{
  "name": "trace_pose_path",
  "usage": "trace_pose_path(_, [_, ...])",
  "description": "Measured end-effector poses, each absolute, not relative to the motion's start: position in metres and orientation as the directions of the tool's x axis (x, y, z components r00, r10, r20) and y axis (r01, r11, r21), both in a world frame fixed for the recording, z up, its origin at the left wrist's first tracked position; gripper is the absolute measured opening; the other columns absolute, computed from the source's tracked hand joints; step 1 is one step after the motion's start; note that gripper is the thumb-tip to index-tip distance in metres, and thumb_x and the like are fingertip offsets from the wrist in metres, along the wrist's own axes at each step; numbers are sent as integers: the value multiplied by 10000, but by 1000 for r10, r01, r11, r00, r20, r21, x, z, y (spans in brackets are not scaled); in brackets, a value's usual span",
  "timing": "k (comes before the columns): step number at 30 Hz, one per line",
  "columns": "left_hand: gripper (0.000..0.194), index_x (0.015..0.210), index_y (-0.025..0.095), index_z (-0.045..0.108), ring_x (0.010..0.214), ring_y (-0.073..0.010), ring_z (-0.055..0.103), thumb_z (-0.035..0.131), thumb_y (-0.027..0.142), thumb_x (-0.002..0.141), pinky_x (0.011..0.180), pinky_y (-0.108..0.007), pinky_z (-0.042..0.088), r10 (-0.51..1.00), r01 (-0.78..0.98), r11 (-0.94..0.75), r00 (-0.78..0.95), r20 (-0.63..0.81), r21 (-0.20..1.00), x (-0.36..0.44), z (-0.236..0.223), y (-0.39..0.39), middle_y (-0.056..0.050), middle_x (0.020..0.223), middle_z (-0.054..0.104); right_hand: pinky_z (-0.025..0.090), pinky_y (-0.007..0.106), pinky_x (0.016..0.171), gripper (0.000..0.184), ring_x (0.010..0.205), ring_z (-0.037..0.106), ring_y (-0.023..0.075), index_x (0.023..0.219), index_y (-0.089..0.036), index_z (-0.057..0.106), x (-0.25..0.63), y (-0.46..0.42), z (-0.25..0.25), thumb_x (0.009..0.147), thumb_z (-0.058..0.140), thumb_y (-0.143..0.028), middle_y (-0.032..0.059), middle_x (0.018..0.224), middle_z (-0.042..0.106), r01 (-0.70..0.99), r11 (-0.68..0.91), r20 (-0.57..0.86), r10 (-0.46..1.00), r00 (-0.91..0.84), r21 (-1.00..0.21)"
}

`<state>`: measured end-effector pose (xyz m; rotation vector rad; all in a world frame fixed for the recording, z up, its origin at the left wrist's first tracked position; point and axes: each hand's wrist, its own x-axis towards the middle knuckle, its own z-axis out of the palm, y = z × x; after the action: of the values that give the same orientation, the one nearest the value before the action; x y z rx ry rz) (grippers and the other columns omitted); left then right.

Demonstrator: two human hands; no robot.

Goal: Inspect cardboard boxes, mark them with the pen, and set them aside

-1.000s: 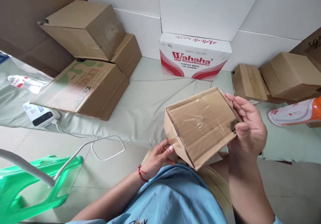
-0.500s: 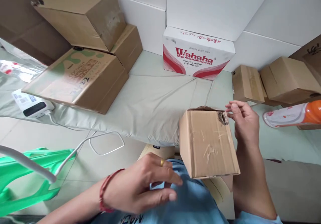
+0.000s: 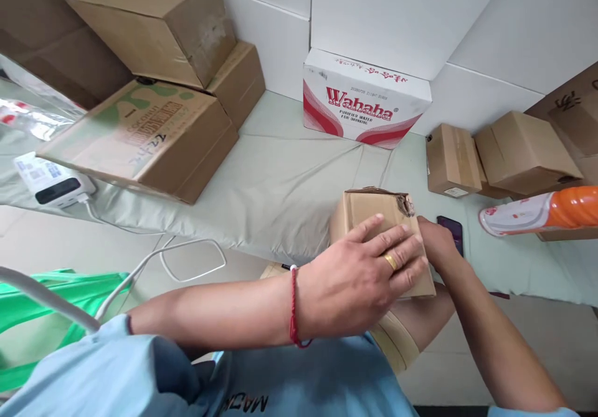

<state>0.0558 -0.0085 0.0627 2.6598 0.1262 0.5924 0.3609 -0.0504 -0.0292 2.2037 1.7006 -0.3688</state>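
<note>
A small brown cardboard box [image 3: 369,208] with a torn, dark corner rests at the front edge of the covered surface, close to my lap. Across its upper face lies my left hand [image 3: 359,280], palm down with fingers stretched and slightly spread, a gold ring on one. My right hand [image 3: 436,242] is at the box's right side; its fingers are hidden behind the box, so what they grip cannot be seen. A dark phone [image 3: 452,233] lies just beyond that wrist.
A white and red Wahaha carton [image 3: 364,102] stands against the wall. Larger boxes [image 3: 187,143] are stacked at left, smaller ones [image 3: 451,161] at right. An orange-capped bottle [image 3: 518,214] lies at right. A white device [image 3: 56,183] with a cable and a green stool [image 3: 60,323] are at left.
The box has turned and come down toward the surface's edge. My left hand left its lower side and moved onto its upper face. My right hand slipped from the torn corner down behind its right side.
</note>
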Motion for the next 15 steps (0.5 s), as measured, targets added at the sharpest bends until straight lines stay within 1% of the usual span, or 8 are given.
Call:
trace_pose_path(2, [573, 1575, 106, 588, 1632, -394, 470, 691, 307, 1049, 1389, -630, 286, 206, 58, -927, 904, 375, 370, 61, 56, -10, -213, 1712, 534, 516, 334, 813, 279, 977, 790, 283, 1214, -165, 744, 363, -43, -26, 1053, 592, -334, 196, 1114, 796, 970, -200, -421, 875, 240, 137])
trace_pose_path(6, [530, 1581, 139, 580, 1633, -389, 465, 623, 283, 1073, 1386, -660, 257, 239, 137, -949, 898, 368, 283, 60, 54, -18, -188, 1737, 509, 498, 331, 785, 218, 972, 798, 297, 1155, -174, 738, 362, -36, -21, 1014, 637, -306, 177, 1080, 821, 973, -153, -424, 880, 215, 174])
trace_pose_path(8, [542, 1583, 149, 577, 1636, -448, 445, 634, 276, 1058, 1353, -710, 285, 268, 179, -948, 894, 359, 262, 58, 55, -23, -216, 1737, 496, 489, 334, 765, 243, 947, 798, 306, 1193, -165, 716, 364, -37, -18, 1018, 603, -288, 176, 1052, 824, 964, -169, -391, 889, 239, 205])
trace_pose_path(10, [587, 1588, 151, 565, 1634, -525, 416, 681, 282, 1027, 1313, -744, 322, 310, 225, -939, 881, 358, 258, 56, 56, -28, -271, 1731, 474, 484, 340, 753, 282, 917, 794, 308, 1235, -155, 690, 371, -41, -15, 1025, 546, -277, 167, 1012, 823, 951, -226, -305, 909, 284, 211])
trace_pose_path(11, [613, 1593, 156, 555, 1634, -548, 402, 703, 282, 1012, 1303, -750, 331, 328, 244, -934, 875, 357, 260, 55, 56, -29, -293, 1729, 461, 484, 342, 751, 282, 891, 787, 301, 1224, -159, 685, 376, -43, -13, 1012, 537, -270, 150, 974, 820, 947, -270, -230, 924, 306, 176])
trace_pose_path(12, [632, 1598, 161, 544, 1638, -556, 390, 715, 278, 1001, 1302, -752, 331, 339, 256, -931, 872, 352, 262, 55, 57, -30, -305, 1730, 450, 487, 342, 752, 264, 855, 776, 287, 1186, -171, 687, 381, -46, -10, 983, 547, -264, 124, 923, 811, 942, -318, -138, 934, 330, 106])
trace_pose_path(13, [641, 1601, 165, 535, 1643, -554, 382, 718, 271, 995, 1305, -754, 326, 342, 259, -929, 874, 345, 264, 55, 57, -31, -309, 1733, 444, 490, 340, 754, 228, 807, 757, 266, 1124, -190, 690, 386, -49, -8, 940, 574, -260, 89, 862, 794, 933, -361, -39, 932, 360, 0])
trace_pose_path(15, [640, 1599, 171, 528, 1651, -546, 371, 708, 257, 991, 1308, -764, 317, 344, 262, -926, 881, 326, 271, 57, 57, -32, -306, 1733, 445, 491, 324, 718, 135, 670, 683, 211, 968, -227, 667, 391, -54, -2, 842, 640, -267, 15, 711, 720, 865, -405, 106, 886, 452, -297])
